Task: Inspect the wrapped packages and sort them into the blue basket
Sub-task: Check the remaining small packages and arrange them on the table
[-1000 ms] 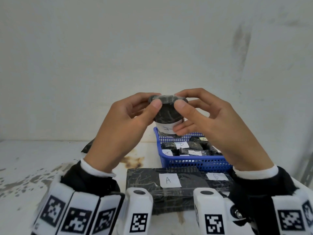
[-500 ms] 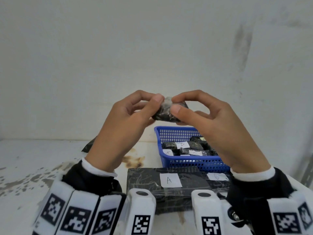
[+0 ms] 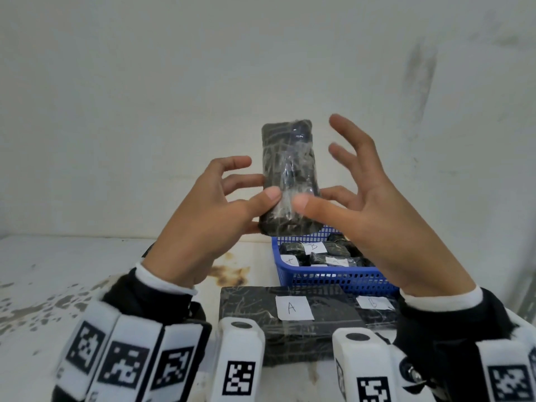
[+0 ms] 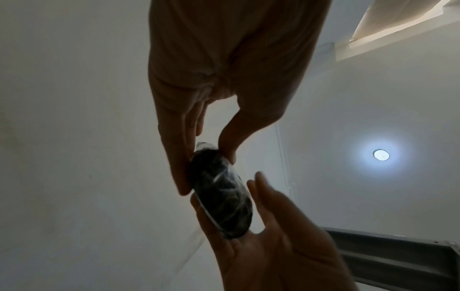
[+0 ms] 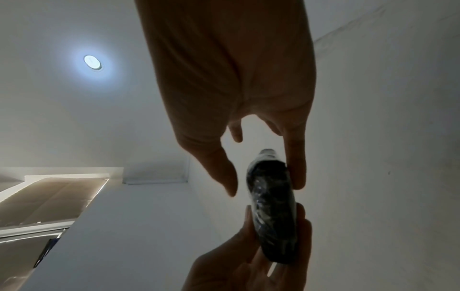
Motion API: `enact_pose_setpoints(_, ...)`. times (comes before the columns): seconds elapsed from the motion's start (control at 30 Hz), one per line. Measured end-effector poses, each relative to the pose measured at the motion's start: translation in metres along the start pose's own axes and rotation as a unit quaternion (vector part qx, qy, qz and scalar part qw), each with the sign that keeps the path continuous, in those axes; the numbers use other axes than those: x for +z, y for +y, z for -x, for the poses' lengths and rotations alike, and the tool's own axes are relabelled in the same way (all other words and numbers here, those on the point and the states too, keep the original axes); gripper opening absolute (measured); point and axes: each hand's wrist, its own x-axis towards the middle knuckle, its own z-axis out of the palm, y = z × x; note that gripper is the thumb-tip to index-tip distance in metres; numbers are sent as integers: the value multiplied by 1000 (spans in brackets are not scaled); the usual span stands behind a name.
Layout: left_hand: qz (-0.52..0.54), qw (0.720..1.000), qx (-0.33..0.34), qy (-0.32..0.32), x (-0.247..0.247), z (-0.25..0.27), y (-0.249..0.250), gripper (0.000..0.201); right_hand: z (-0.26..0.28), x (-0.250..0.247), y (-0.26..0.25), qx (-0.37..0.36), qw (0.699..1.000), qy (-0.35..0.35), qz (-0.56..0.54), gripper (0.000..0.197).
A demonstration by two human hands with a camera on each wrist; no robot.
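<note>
A black package [image 3: 288, 175] in clear wrap stands upright in the air above the blue basket [image 3: 333, 278]. My left hand [image 3: 220, 216] pinches its lower part, thumb in front and fingers behind; the left wrist view shows this pinch on the package [image 4: 221, 196]. My right hand [image 3: 371, 204] is spread beside it, upper fingers well off it. In the right wrist view one finger touches the package [image 5: 272, 206] and the thumb stands slightly apart. The basket holds several small black packages with white labels.
A flat black package labelled A [image 3: 249, 306] lies on the white stained table [image 3: 72, 271] in front of the basket, with another labelled package [image 3: 374, 303] to its right. A white wall rises close behind. A grey metal beam [image 4: 398, 256] shows in the left wrist view.
The package was held between both hands with curled fingers; it has been turned to stand upright. My right hand has let go and spread its fingers, while the left keeps hold.
</note>
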Motion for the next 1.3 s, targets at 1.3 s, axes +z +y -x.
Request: enact_pose_setpoints(1.3, -100, 993, 58, -8, -1, -1, -3, 16, -3, 0, 2, 50, 996, 61, 49, 27)
